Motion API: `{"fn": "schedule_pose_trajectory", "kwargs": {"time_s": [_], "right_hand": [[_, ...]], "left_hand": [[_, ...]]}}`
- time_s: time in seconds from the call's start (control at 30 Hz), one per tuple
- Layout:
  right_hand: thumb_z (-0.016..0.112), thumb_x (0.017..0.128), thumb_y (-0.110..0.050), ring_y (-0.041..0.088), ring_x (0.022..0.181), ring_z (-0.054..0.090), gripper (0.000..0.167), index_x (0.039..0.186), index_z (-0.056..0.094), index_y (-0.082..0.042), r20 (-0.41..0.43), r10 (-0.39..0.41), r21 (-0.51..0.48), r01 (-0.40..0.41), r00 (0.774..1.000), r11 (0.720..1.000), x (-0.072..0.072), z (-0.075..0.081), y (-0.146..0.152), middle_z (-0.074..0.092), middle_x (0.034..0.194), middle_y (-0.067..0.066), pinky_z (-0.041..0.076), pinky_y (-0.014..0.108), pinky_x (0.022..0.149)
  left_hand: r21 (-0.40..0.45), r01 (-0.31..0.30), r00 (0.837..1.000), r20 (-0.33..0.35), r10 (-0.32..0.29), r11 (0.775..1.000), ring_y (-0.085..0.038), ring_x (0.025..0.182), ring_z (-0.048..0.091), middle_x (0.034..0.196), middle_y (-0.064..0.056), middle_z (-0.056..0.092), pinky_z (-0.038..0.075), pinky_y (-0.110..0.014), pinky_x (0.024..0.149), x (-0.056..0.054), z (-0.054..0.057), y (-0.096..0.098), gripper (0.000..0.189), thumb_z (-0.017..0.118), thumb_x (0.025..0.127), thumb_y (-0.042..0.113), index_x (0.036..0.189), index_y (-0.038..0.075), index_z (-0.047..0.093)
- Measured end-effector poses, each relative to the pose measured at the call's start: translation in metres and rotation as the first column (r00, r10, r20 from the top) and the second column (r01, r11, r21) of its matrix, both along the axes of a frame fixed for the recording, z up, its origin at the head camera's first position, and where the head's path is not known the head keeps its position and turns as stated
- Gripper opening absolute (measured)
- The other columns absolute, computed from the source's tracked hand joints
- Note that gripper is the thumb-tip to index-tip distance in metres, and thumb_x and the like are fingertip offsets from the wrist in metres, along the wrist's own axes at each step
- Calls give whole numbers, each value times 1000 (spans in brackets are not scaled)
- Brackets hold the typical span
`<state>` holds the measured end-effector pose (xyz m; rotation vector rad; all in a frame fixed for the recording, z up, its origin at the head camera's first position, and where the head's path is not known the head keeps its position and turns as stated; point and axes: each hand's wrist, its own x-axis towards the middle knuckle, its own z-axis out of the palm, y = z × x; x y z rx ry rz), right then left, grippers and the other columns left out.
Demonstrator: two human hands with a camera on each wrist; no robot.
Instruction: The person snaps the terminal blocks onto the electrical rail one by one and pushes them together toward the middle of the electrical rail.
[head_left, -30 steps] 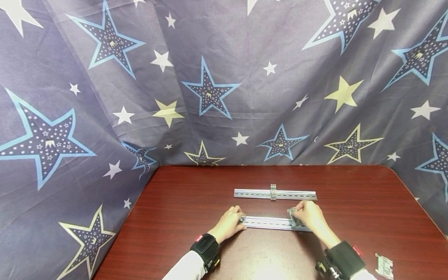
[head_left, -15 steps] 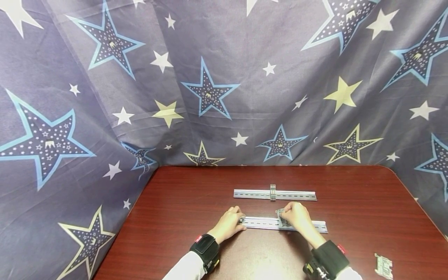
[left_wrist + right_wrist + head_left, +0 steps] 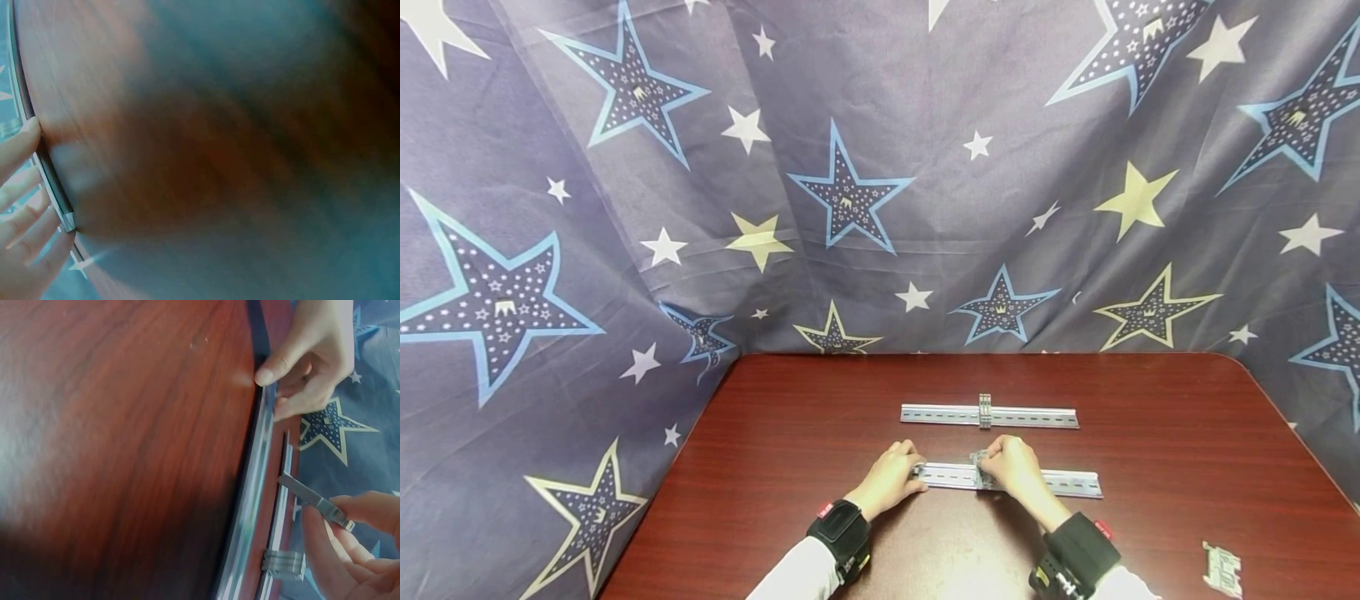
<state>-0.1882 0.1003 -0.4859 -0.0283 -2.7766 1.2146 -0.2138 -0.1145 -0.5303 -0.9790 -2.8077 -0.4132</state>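
Note:
In the head view my left hand [image 3: 891, 475] grips the left end of the nearer slotted metal DIN rail [image 3: 1075, 484]; its thumb lies on the front edge and its fingers on the back edge. My right hand [image 3: 1015, 468] pinches a thin grey terminal block [image 3: 980, 470] between thumb and fingers. The block stands on edge and overlaps the middle of this rail. From the right wrist view, the pinched terminal block [image 3: 315, 501] appears as a narrow tilted strip. Fingers of the left hand [image 3: 28, 219] wrap the rail end in the left wrist view.
Behind lies a second DIN rail [image 3: 940, 414], parallel to the first, with several terminal blocks [image 3: 985, 412] clipped together near its middle. One loose terminal block [image 3: 1222, 570] lies flat on the reddish table [image 3: 820, 400] at the front right. A star-patterned cloth [image 3: 880, 275] hangs behind the table.
My right hand has moved left along the nearer rail with the terminal block, from near its right end to the middle. The left hand has stayed at the rail's left end.

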Motion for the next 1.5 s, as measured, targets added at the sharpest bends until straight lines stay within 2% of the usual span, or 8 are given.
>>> {"fn": "schedule_pose_trajectory", "kwargs": {"time_s": [0.13,0.33,0.53,0.77,1.0,1.5], "right_hand": [[64,62,-6,14,54,51,9,62,55,-4,4,8,-14,-8,1000,1000,0,-2,-8,55,58,1,43,30,55],[62,63,-3,13,44,54,9,63,53,-1,16,20,-86,-18,1000,996,1,-3,-21,55,58,3,45,24,44],[64,62,-6,13,52,51,11,64,53,-3,-8,15,-57,-15,1000,998,1,-5,-31,55,59,3,43,28,53],[63,62,-4,11,45,50,11,65,52,-2,-13,5,-97,-6,1000,995,3,-9,-40,54,56,3,42,26,45],[62,61,-5,12,49,48,10,64,53,-3,-35,2,-56,-4,999,998,2,-14,-43,54,57,2,40,28,51],[62,62,-4,15,53,50,10,65,52,-3,-33,-3,-50,1,999,999,0,-21,-47,54,58,4,40,29,52]], "left_hand": [[1,5,1000,-8,-5,1000,-11,76,46,81,4,48,38,-23,64,0,0,0,27,73,67,27,88,11,66],[-11,-6,1000,8,6,1000,-11,76,46,81,4,48,38,-23,65,1,1,0,26,72,67,27,88,11,66],[-7,0,1000,-8,0,1000,-12,76,46,81,3,49,38,-24,64,0,1,1,27,72,67,26,88,11,67],[-21,-10,1000,13,10,1000,-12,77,47,83,4,49,39,-24,65,1,2,1,27,72,68,27,90,12,67],[-13,5,1000,-3,-5,1000,-13,76,47,82,3,49,39,-24,65,0,2,1,27,72,67,26,89,11,67],[-24,0,1000,13,1,1000,-12,77,46,82,4,48,39,-24,66,0,2,1,28,71,69,28,91,12,66]]}}
